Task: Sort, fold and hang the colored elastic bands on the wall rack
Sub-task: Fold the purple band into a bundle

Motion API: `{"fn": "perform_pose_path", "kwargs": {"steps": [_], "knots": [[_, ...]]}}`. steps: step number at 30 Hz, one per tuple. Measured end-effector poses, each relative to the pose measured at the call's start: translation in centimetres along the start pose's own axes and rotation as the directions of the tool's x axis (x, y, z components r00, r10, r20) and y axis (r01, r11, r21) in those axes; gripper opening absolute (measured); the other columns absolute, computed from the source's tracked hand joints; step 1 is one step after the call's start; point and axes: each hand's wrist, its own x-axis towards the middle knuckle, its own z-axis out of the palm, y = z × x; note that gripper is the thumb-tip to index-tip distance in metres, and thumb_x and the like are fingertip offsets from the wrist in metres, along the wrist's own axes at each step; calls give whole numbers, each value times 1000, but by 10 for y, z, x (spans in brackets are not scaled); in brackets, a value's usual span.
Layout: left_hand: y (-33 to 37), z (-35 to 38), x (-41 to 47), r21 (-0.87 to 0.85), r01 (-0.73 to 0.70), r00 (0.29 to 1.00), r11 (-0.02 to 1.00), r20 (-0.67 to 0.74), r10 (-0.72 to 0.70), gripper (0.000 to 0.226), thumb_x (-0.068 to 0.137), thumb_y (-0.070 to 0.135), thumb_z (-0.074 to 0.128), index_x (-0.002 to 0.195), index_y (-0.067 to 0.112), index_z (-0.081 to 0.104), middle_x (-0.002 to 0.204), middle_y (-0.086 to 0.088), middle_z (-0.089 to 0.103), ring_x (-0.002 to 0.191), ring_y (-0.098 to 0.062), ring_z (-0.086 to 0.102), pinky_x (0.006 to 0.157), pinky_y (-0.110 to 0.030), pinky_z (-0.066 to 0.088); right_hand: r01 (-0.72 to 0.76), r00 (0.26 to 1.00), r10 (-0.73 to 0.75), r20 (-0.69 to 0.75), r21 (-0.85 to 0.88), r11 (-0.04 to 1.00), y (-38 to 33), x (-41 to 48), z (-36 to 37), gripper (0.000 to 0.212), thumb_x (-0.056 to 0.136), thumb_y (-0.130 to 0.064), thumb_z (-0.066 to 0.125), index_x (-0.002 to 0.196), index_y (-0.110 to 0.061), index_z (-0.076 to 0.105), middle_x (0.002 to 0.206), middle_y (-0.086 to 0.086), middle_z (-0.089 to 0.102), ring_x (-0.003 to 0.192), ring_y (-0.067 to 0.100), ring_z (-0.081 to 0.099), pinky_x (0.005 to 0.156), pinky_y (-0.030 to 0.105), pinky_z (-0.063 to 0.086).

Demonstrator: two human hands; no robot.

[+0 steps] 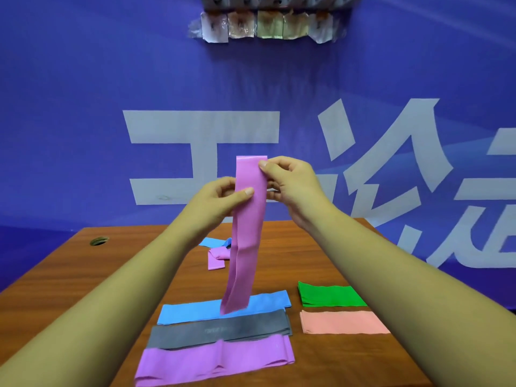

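A purple elastic band point(245, 236) hangs upright in front of me, doubled over, its lower end dangling just above the table. My right hand point(293, 185) pinches its top right edge. My left hand point(217, 199) pinches it a little lower from the left, thumb across the front. On the wooden table point(83, 275) below lie a flat blue band point(223, 307), a grey band point(220, 329) and another purple band point(215, 361). To the right lie a folded green band point(331, 296) and a folded pink band point(343, 322). The wall rack point(268, 22) hangs high on the blue wall.
Farther back on the table lie a small purple band point(216, 258) and a small blue band point(215, 243). A round cable hole point(98, 241) sits at the table's back left. The blue wall with large white characters point(203, 155) stands right behind the table.
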Motion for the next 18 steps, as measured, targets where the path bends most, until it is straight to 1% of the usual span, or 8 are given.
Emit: {"fn": "perform_pose_path", "kwargs": {"steps": [2,4,6,9,11,13,16,18], "knots": [[-11,5,-8,5,15,999,1000,28,-15,27,91,29,67,115,17,69,107,-6,74,95,-19,69,91,-47,53,-17,1000,17,-8,10,1000,-4,1,-1,15,95,-13,59,81,-9,64,74,4,63,63,14,62,56,26,52],[-19,10,-14,14,16,1000,1000,-8,-16,25,90,29,68,113,19,70,104,-6,75,89,-17,68,85,-50,53,-81,996,81,29,25,996,-5,2,-3,8,92,-12,62,86,-8,65,76,6,63,67,19,63,60,30,53],[-24,16,-18,18,7,1000,1000,-9,-7,22,92,22,66,113,18,70,103,-5,76,89,-16,69,82,-44,54,-146,984,149,95,-37,989,-6,2,-6,8,87,-15,69,90,-8,67,78,5,64,70,20,62,63,30,54],[-34,22,-22,24,23,999,999,27,-24,23,93,17,65,115,16,70,104,0,76,97,-14,70,87,-34,54,-141,975,179,134,-253,957,-7,2,-9,13,83,-14,74,91,-5,70,77,5,64,67,15,61,62,26,54],[-44,25,-25,-8,61,997,998,43,-61,22,90,24,67,112,18,71,104,1,75,93,-14,69,84,-35,52,-142,976,185,116,-307,941,-9,0,-9,8,84,-11,73,88,-6,68,72,4,63,58,11,60,57,24,54],[-57,28,-29,-90,132,989,987,77,-125,32,83,32,70,113,19,70,108,-3,74,94,-19,68,85,-39,50,-148,980,184,75,-339,929,-8,0,-10,6,85,-10,71,86,-7,66,71,3,62,54,9,59,56,25,56],[-78,35,-38,-109,167,975,980,165,-148,44,79,26,76,119,14,65,113,-6,73,99,-16,67,90,-35,53,-164,983,182,20,-342,925,-3,-1,-12,7,87,-8,68,84,-8,63,74,4,62,58,10,61,57,27,59],[-91,38,-44,-74,179,970,981,183,-163,43,80,18,78,120,11,64,111,-7,73,99,-15,66,88,-31,53,-175,982,187,4,-324,930,2,-2,-13,8,88,-7,67,82,-7,62,77,6,62,62,12,63,53,26,57]]}}
